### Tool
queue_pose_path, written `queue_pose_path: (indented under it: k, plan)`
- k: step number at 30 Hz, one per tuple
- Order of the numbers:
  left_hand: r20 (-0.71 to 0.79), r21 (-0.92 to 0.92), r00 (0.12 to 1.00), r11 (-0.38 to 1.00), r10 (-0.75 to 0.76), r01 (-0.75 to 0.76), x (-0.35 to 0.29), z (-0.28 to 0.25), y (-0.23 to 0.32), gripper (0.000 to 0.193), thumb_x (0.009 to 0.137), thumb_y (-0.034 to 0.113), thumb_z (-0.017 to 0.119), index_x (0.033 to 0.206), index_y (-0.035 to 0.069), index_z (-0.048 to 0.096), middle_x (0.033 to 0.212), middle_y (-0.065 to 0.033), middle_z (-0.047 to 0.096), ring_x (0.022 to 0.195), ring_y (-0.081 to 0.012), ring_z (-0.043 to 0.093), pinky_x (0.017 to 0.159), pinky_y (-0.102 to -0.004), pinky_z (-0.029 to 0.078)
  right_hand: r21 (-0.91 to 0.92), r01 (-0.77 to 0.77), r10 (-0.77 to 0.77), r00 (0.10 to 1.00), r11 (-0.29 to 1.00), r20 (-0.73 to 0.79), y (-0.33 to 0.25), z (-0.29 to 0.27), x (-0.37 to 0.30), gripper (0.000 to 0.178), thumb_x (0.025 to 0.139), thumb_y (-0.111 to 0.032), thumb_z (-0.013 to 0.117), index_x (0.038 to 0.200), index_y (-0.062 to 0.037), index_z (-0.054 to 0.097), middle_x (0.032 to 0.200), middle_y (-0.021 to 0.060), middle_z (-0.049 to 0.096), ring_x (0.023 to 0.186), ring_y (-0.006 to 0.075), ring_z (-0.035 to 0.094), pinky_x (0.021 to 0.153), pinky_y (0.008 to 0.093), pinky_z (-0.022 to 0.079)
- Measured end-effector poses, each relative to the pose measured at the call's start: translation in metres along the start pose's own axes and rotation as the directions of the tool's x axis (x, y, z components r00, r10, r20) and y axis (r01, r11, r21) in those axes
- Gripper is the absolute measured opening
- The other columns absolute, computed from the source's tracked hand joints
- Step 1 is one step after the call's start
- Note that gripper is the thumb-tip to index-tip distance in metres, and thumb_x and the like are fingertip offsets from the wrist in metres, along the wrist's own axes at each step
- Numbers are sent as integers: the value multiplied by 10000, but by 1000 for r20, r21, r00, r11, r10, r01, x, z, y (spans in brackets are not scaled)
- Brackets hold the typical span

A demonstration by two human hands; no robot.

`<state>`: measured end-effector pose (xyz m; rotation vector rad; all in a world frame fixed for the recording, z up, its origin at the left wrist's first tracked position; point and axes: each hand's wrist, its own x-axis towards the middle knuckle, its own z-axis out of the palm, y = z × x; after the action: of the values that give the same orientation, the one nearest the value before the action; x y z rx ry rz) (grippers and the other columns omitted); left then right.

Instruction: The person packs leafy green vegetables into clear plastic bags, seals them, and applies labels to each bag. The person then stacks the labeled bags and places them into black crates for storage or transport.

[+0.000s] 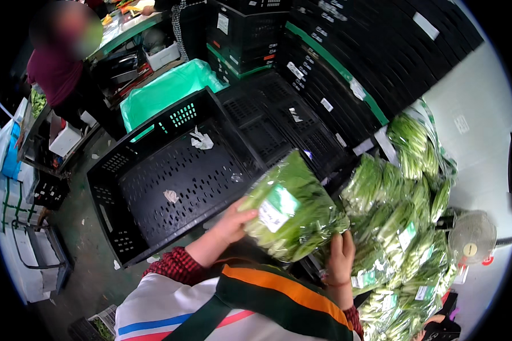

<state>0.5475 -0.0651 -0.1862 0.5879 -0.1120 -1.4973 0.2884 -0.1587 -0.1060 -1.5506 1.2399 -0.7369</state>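
One bag [294,219]: left hand [231,225] pinches its left edge, thumb uppermost; right hand [339,262], fingers together, meets its lower right corner, pinch indeterminable.

We are facing a pale wall [483,165]
We are seeing dark floor [91,284] below the green edge of a worktop [132,30].

Fairly bright light pales the wall [483,159] and glints off the bag [310,219], while the stacked crates [347,34] sink toward black. Straight lines bow toward the dark fisheye rim; a round blur hides a person's head [65,28].
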Motion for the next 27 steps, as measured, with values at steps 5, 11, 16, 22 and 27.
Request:
queue_pose_path:
  k: [5, 11, 16, 22, 27]
  plan:
    - [36, -115, 999, 993, 40, -36, 6, -109, 110, 586, 765, 82, 634, 1299, 29, 398, 1176, -156, 560, 1032, -274, 584, 914, -402, 465, -714, -102, -257, 890, 692, -377, 32, -114, -12, 397, 800, -112, 598, 1151, 48, 503, 1150, 213, 521, 1064, 353, 499, 936, 408, 377]
    - [-234, 7, 968, 996, 93, -94, 18, -187, 148, 526, 759, 88, 656, 1244, 19, 466, 1126, -121, 592, 1010, -251, 591, 894, -391, 474, -852, -158, -151, 952, 499, -265, 47, -126, -13, 466, 775, -146, 654, 1173, 37, 496, 1142, 212, 518, 1063, 328, 493, 895, 387, 397]
    - [-282, 84, 926, 968, 250, -236, 33, -254, 196, 520, 784, 178, 646, 1241, 10, 464, 1139, -128, 589, 1012, -261, 587, 905, -399, 465, -800, -253, -9, 952, 544, -307, 50, -137, -2, 317, 760, -114, 666, 1004, 66, 575, 921, 185, 578, 856, 294, 555, 778, 362, 439]
    - [-531, 296, 740, 908, 413, -295, 105, -272, 217, 579, 785, 104, 681, 1283, -14, 410, 1197, -129, 544, 1045, -240, 553, 883, -364, 457, -737, -189, 24, 973, 649, -229, 20, -124, -5, 195, 742, -50, 664, 755, 38, 491, 651, 100, 479, 606, 178, 384, 588, 314, 383]
    - [-532, 796, 526, 604, 664, 42, 135, -257, 184, 741, 756, 147, 702, 1365, 5, 306, 1348, -157, 404, 1212, -232, 414, 987, -329, 352, -749, -80, -33, 990, 658, -136, -60, -91, -11, 247, 781, -127, 649, 703, -17, 442, 620, 22, 423, 570, 143, 319, 521, 289, 307]
